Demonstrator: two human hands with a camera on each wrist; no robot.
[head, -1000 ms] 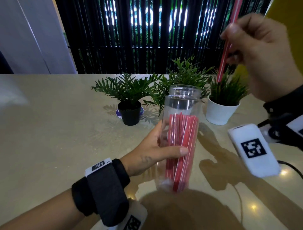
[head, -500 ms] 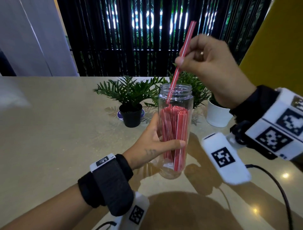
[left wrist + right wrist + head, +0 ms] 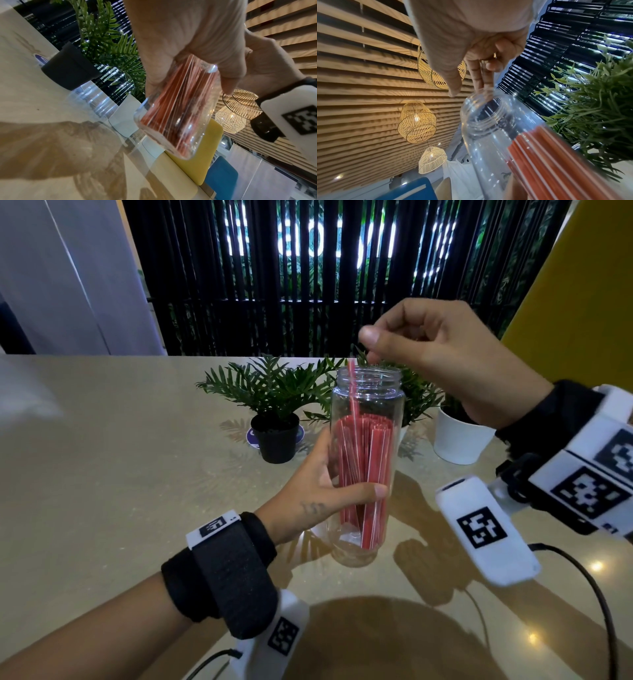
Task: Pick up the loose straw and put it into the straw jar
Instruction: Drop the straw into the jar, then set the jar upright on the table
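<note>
Above the table (image 3: 102, 474), a left hand (image 3: 318, 494) grips the clear jar (image 3: 363, 474) around its middle, its base lifted off the surface, while the right hand (image 3: 435, 354) hangs over the mouth, fingers loosely bent and nothing plainly between them. One straw (image 3: 352, 392) stands in the neck, its tip poking just above the rim and its lower end among the packed red straws — it looks freed and part-way down, though the right-wrist view cannot confirm this. To finish well, the jar is best held upright and steady so the straw slides fully in; a fingertip tap would seat it if it snags on the bundle.
</note>
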